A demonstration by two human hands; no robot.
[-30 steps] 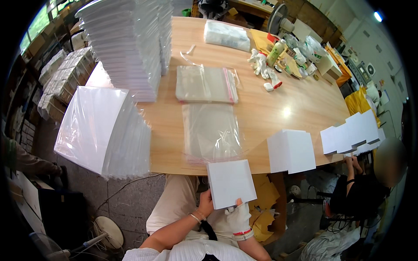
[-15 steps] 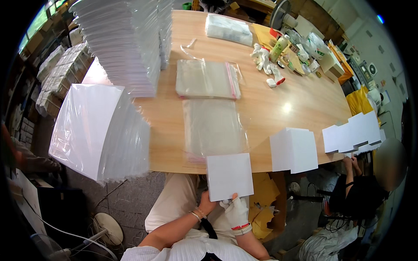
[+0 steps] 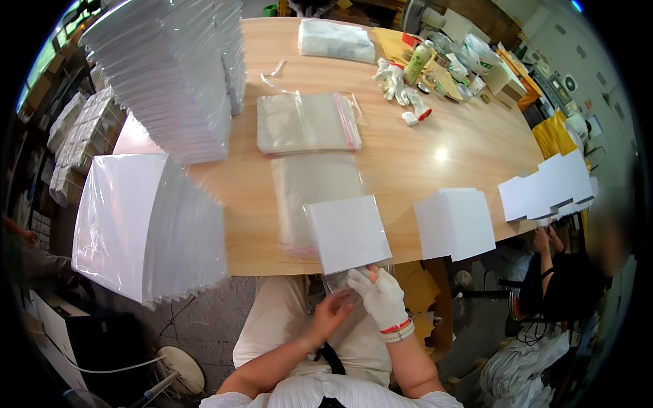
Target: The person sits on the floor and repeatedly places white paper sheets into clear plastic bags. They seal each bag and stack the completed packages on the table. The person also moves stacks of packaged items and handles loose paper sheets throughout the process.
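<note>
The right hand (image 3: 382, 296), in a white work glove with a red cuff band, is closed in a pinch on the lower edge of a clear plastic sleeve (image 3: 338, 284) that holds a square white card (image 3: 347, 233); its fingertips meet the plastic at about six o'clock of the card. The bare left hand (image 3: 330, 314) sits just beside it at eight o'clock, fingers curled loosely upward and touching the sleeve's open bottom flap; whether it truly clamps the film cannot be told. The card lies tilted, mostly over the near edge of the round wooden table (image 3: 435, 149), directly at twelve o'clock from both hands. Behind it, at twelve o'clock, rests a flat pile of empty clear sleeves (image 3: 314, 194), and farther on a second pile of clear bags with a red sealing strip (image 3: 307, 122). At three o'clock of the card sits a stack of plain white cards (image 3: 454, 223). At nine o'clock stands a leaning block of finished white packs in film (image 3: 139, 224), with a taller stack (image 3: 170, 75) at eleven o'clock.
</note>
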